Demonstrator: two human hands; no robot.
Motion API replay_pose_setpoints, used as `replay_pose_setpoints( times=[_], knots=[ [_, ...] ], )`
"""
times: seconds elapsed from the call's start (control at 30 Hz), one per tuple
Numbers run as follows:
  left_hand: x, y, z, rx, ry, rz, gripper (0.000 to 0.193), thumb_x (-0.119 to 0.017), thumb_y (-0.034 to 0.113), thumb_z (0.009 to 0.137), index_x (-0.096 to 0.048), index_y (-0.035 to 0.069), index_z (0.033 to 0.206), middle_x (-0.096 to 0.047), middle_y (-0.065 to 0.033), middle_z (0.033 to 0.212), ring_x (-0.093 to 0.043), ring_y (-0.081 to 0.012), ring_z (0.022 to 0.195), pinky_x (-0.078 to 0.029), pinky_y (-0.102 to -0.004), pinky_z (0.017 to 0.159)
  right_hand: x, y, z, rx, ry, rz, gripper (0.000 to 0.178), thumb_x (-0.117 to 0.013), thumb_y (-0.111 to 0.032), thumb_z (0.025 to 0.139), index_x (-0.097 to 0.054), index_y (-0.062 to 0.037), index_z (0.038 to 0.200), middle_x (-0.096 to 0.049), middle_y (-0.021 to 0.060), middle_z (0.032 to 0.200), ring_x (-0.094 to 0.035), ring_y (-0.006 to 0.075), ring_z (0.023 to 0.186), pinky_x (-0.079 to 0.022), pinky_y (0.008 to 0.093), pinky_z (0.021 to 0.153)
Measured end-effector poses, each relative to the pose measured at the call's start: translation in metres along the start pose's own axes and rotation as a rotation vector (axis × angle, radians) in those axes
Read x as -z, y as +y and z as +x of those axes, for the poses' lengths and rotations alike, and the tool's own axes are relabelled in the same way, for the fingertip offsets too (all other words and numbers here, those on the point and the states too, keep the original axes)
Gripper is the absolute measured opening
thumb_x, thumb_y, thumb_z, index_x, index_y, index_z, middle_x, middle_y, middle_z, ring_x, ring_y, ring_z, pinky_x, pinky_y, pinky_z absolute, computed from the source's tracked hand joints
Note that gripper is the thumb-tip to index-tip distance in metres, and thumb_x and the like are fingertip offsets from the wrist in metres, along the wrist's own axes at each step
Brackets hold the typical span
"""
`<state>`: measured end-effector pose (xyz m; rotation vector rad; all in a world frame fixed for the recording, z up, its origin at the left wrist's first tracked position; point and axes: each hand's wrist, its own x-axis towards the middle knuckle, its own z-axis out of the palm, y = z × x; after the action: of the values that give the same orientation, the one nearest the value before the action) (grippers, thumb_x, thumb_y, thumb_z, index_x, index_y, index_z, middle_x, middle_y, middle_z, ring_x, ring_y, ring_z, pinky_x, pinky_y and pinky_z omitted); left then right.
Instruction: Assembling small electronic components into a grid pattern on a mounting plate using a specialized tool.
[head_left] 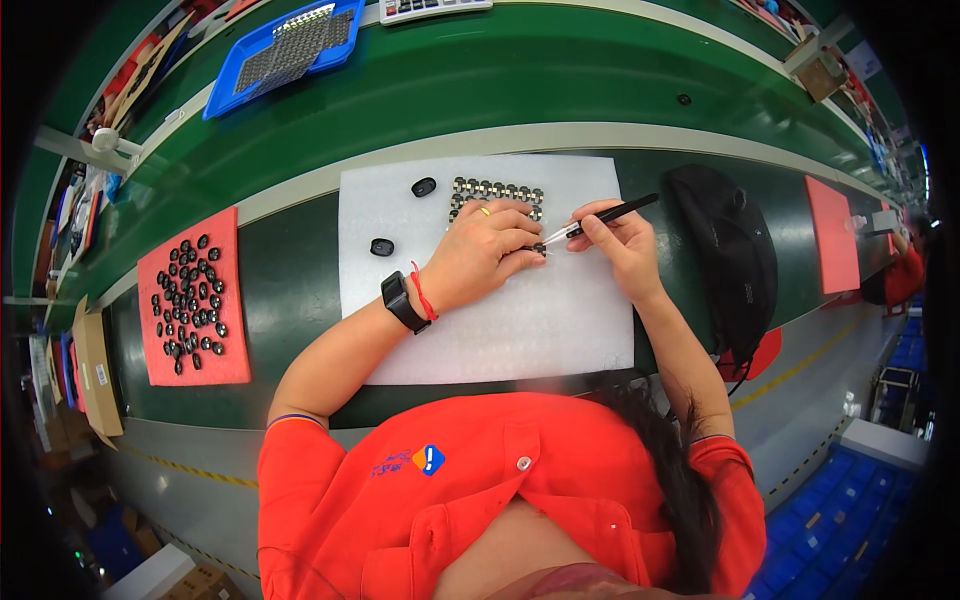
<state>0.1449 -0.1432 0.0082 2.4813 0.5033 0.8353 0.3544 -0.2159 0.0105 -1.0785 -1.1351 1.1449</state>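
- Tweezers (600, 217) sitting pinched in right hand (622, 240), long axis running up-right to down-left, tip pointing at lower edge of parts strip (497, 192).
- Left hand (485, 245) lying fingers curled, pressing down on that strip on white foam sheet (520, 320); whether it is pinching a part, cannot tell.
- Tip is meeting left fingertips (530, 243) from the right; both hands touching or nearly so.
- Two loose black parts (424, 187) lying left of strip, nearer left hand.
- Red mat (225, 360) with many black parts sitting well apart, far left on desk (290, 290).
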Motion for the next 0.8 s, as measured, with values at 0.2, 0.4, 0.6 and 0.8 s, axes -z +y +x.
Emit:
replay_pose_setpoints(
  times=[0.2, 0.4, 0.6, 0.8],
  knots=[
    [0.0, 0.002, -0.002, 0.034, -0.019, -0.001, 0.017, -0.068, 0.023, 0.078, -0.067, 0.01, 0.089, -0.064, -0.0006, 0.1, -0.055, -0.0204, 0.108, -0.036, -0.0364, 0.088, -0.002, -0.001, -0.001, -0.055, -0.016, -0.015, 0.016, -0.057, -0.01, 0.089, -0.059, 0.0034, 0.099, -0.064, 0.0107, 0.087, -0.063, 0.0151, 0.074, -0.05, 0.0245, 0.068],
    [0.007, 0.001, -0.004, 0.018, -0.09, 0.0, 0.023, -0.067, 0.025, 0.08, -0.065, 0.009, 0.096, -0.063, -0.0019, 0.104, -0.053, -0.0233, 0.11, -0.036, -0.038, 0.09, 0.004, 0.0, 0.0, -0.057, -0.025, 0.029, 0.016, -0.056, -0.012, 0.09, -0.058, 0.0028, 0.096, -0.063, 0.0115, 0.087, -0.06, 0.0144, 0.069, -0.048, 0.0242, 0.066],
    [0.023, -0.015, -0.001, -0.077, 0.042, -0.091, 0.026, -0.067, 0.021, 0.078, -0.063, 0.006, 0.099, -0.059, -0.0098, 0.109, -0.052, -0.029, 0.107, -0.04, -0.0389, 0.086, 0.005, 0.005, 0.013, -0.063, 0.027, 0.198, 0.016, -0.053, -0.013, 0.092, -0.058, 0.0017, 0.095, -0.062, 0.0127, 0.086, -0.058, 0.015, 0.065, -0.047, 0.025, 0.063],
    [0.058, -0.038, -0.006, 0.227, 0.227, 0.384, 0.03, -0.066, 0.011, 0.071, -0.062, 0.006, 0.1, -0.058, -0.0136, 0.094, -0.053, -0.0321, 0.09, -0.043, -0.0408, 0.078, 0.014, 0.0, 0.008, -0.024, 0.044, 0.13, 0.019, -0.058, -0.017, 0.089, -0.06, 0.002, 0.092, -0.063, 0.0107, 0.083, -0.059, 0.0156, 0.063, -0.048, 0.027, 0.059]
  ],
)
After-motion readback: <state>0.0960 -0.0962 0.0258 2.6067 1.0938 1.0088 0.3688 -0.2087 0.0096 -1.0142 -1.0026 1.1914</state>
